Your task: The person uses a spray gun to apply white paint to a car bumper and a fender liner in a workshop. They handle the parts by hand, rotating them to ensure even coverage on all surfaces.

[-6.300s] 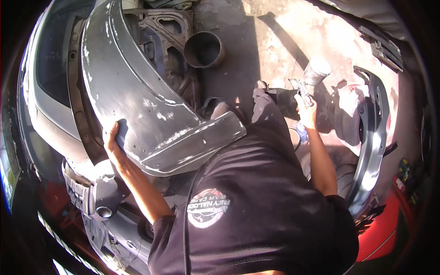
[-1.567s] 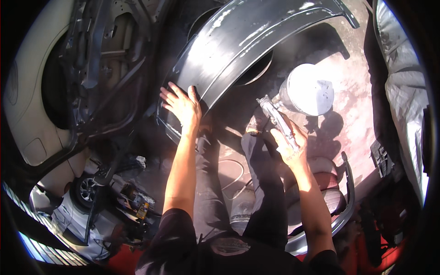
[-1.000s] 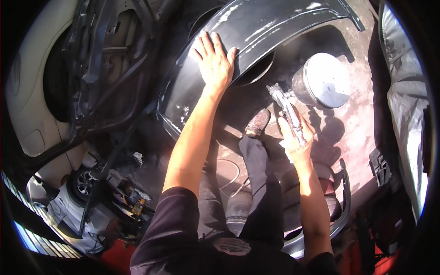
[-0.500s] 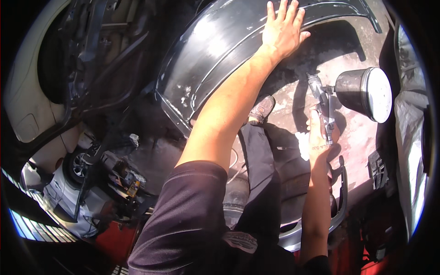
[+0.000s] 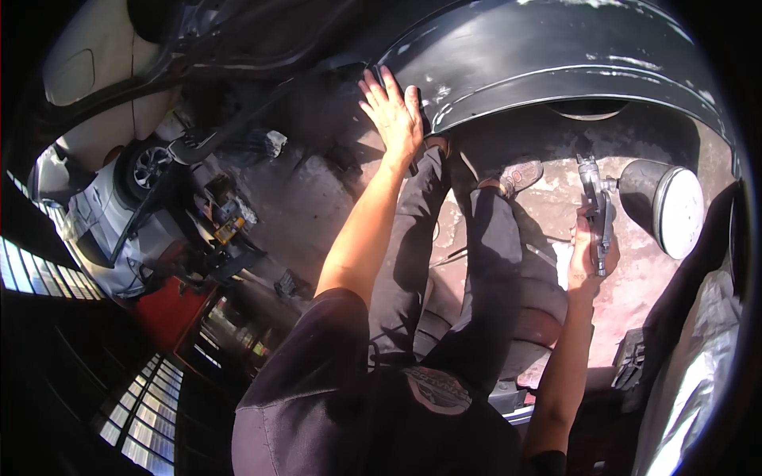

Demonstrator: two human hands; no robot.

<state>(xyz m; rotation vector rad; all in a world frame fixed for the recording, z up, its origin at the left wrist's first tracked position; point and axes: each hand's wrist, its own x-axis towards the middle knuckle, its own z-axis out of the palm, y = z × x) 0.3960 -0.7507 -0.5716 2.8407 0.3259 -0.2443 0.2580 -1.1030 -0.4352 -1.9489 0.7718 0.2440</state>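
Across the upper right: panel, spray gun below

At upper middle, the left hand is spread wide by the panel's left end, holding nothing; contact is unclear. The right hand is wrapped round the spray gun. Surface checking by palm seems in hand; the next move likely calls for keeping the cup clear.

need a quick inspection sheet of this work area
Surface: floor blotchy, part sunlit, part shadowed
Job's things: dark curved panel with pale patches; spray gun with white-topped cup
Clutter: mixed items at left, including a yellow one
Hands: left hand open by the panel's left end, contact unclear; right hand gripping the spray gun
Cables: thin dark strand between the legs, kind unclear
Surroundings: silver vehicle left; silvery sheet lower right
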